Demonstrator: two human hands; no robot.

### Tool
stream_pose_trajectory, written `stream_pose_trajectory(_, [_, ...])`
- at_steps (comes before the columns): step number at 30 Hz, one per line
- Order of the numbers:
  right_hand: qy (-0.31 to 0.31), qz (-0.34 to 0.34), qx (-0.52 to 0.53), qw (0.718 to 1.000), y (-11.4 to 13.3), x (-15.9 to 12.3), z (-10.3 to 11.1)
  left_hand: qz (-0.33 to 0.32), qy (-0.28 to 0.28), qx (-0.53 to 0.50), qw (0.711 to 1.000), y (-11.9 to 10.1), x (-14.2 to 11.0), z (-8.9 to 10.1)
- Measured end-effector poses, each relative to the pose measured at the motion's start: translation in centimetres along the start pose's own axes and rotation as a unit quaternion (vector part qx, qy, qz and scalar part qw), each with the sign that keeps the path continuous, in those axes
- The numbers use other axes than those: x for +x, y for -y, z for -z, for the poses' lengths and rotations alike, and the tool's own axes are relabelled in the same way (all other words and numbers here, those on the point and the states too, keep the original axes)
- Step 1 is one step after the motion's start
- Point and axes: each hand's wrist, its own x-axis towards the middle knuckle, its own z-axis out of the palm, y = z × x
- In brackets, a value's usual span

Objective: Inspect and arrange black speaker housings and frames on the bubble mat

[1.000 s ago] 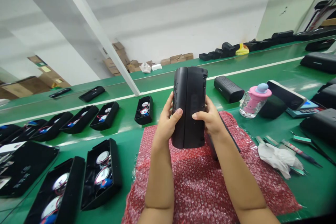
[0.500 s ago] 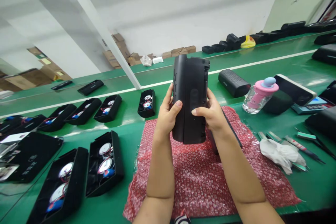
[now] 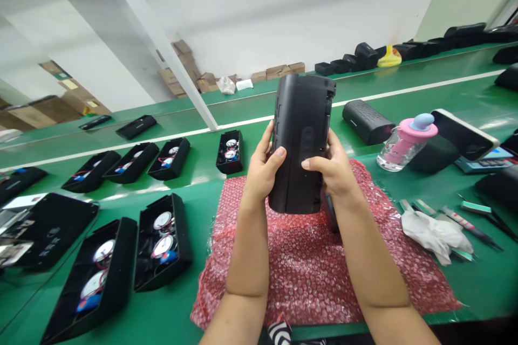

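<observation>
A black speaker housing (image 3: 297, 145) is held upright between both hands above red bubble wrap (image 3: 299, 275). My left hand (image 3: 265, 167) wraps its left edge, thumb lying on the near face. On the right side my right hand (image 3: 334, 167) grips it, with the thumb touching the face just below an oval button panel (image 3: 307, 142). A tiny blue light shows by that thumb. Behind the right forearm another dark piece rests on the wrap, mostly hidden.
Open black housings (image 3: 164, 242) with white round speakers and wires stand at left. To the right are a pink-lidded bottle (image 3: 404, 140), a closed black speaker (image 3: 368, 121), a phone (image 3: 465, 132), white tissue (image 3: 435, 232) and a marker-like tube (image 3: 471, 226). More housings line the far bench.
The housing and both hands have shifted slightly right and up in view. My grip and the right thumb's place near the button panel look the same.
</observation>
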Motion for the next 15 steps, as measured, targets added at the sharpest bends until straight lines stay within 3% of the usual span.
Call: stream_pose_trajectory(15, [-0.015,-0.002,-0.005,1.000,0.43,-0.15,0.14,0.001,0.007,-0.017,1.000,0.10,-0.15,-0.77])
